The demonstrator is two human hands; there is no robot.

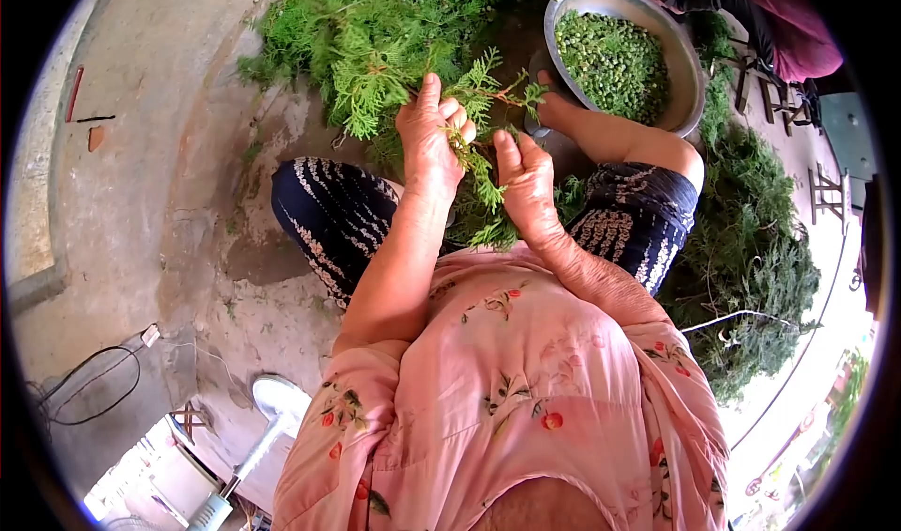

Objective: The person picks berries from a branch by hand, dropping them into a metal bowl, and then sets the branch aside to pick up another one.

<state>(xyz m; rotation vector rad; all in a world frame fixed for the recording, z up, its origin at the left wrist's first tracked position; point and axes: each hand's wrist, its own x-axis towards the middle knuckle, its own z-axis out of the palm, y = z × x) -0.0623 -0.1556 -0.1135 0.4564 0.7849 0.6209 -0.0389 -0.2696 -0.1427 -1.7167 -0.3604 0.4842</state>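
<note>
My left hand (432,146) is closed around a leafy evergreen branch (488,88), thumb pointing up. Its flat, scaly green sprays stick out above the fist and on both sides. My right hand (527,185) is beside it, thumb and fingers pressed together at the edge of a lower spray (485,188) that hangs between the two hands. Whatever is inside the right fingers is hidden. Beyond the hands stands a metal basin (692,90) with many small green cones or berries (615,66) in it.
Cut evergreen branches (375,10) are heaped on the ground ahead, and another heap (751,249) lies to the right. A white fan (280,401) stands at lower left, near a looped black cable (136,381). Purple-pink cloth (788,24) and a small stool (826,196) are at right.
</note>
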